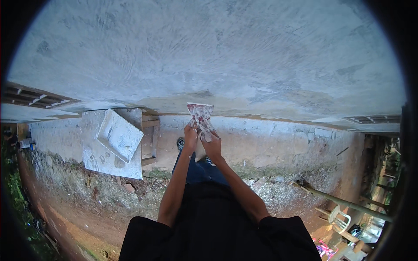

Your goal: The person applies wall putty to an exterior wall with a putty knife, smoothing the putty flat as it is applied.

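In front of my body I hold a putty scraper (200, 110), a wide reddish tool smeared with white plaster, its broad edge pointing toward the wall (209, 56). My left hand (190, 135) is closed around its left side. My right hand (212, 145) closes on the lower right part, where a whitish, plaster-covered piece sticks out between the hands. Whether that piece belongs to the scraper or is a second tool, I cannot tell. The wall is coated in grey-white plaster, with darker damp-looking patches low down.
To my left, a square white-stained tray (119, 135) lies on a board (93, 156), over a wooden frame (150, 139). Below the wall runs a concrete ledge (270, 145). Farther right are a bamboo pole (344, 201) and a pale plastic chair (340, 218). Grilled vents (37, 96) sit in the wall.
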The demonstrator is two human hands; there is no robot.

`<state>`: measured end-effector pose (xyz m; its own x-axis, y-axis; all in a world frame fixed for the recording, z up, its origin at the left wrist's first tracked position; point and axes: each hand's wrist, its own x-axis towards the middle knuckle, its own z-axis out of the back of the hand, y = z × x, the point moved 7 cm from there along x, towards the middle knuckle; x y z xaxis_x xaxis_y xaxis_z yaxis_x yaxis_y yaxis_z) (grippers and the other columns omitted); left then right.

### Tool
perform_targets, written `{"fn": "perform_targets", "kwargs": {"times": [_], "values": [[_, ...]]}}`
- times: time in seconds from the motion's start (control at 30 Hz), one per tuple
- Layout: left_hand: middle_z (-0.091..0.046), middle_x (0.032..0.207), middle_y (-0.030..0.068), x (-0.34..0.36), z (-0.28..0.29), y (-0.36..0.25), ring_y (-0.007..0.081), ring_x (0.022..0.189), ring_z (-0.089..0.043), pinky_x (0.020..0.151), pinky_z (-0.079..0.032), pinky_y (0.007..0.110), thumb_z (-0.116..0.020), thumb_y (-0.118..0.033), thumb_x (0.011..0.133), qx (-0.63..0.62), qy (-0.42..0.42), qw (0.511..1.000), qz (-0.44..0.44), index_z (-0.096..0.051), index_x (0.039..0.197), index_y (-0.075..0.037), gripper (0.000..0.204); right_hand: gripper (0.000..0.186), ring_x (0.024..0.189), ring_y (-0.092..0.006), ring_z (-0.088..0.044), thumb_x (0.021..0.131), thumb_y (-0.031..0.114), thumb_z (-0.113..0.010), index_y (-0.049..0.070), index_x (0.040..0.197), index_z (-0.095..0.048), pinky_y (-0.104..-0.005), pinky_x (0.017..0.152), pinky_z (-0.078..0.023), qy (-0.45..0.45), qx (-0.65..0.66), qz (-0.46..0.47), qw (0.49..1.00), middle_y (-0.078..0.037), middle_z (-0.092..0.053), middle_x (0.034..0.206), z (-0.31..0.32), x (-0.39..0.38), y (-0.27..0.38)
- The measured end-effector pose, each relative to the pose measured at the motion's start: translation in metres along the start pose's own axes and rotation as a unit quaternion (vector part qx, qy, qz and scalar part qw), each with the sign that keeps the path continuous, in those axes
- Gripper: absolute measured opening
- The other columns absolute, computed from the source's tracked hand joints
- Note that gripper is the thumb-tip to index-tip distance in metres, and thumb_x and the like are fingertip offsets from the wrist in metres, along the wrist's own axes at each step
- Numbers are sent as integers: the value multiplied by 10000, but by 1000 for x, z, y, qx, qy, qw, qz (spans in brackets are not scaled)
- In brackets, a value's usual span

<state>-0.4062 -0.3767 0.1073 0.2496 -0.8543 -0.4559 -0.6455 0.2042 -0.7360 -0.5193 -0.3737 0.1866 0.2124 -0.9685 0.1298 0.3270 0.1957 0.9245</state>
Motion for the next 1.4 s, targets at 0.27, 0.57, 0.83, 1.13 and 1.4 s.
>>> {"fn": "perform_targets", "kwargs": {"times": [0.27, 0.57, 0.83, 1.13, 1.4], "values": [[-637, 950, 126, 41, 47, 24, 222, 855, -659, 683, -567, 356, -560, -26, 862, -23, -141, 990, 5, -571, 1076, -40, 215, 245, 864, -205, -639, 838, 5, -515, -70, 1038, -635, -291, 824, -471, -39, -22, -166, 985, -150, -679, 976, 84, -9, -55], [-682, 860, 191, 112, 82, 64, 353, 834, -657, 730, -511, 400, -710, -191, 735, 121, -376, 918, -26, -680, 919, -6, 263, 276, 854, -225, -650, 881, 89, -484, -87, 1046, -618, -335, 789, -525, -28, -4, -187, 982, -158, -663, 971, 149, 8, -69], [-659, 824, 238, 117, 34, 84, 396, 816, -640, 715, -497, 427, -588, -179, 824, 50, -481, 874, -45, -664, 902, 31, 237, 260, 853, -226, -655, 862, 29, -461, -95, 1021, -624, -335, 813, -508, 87, -38, -195, 976, -173, -664, 969, 149, 73, -49], [-576, 594, 162, 155, 4, 109, 205, 535, -566, 535, -427, 381, -503, -214, 911, -108, -491, 858, -103, -564, 723, 65, 342, 258, 840, -233, -660, 848, 20, -435, -108, 990, -609, -335, 838, -494, 242, -115, -108, 957, -163, -666, 947, 150, 148, -39], [-592, 704, 280, 111, -65, 39, 418, 698, -590, 650, -432, 470, -514, -190, 893, -62, -402, 906, -114, -584, 814, 88, 297, 263, 879, -158, -621, 799, -57, -458, -72, 968, -659, -265, 832, -449, 327, -151, -55, 931, -108, -680, 961, 123, 161, 4]]}}
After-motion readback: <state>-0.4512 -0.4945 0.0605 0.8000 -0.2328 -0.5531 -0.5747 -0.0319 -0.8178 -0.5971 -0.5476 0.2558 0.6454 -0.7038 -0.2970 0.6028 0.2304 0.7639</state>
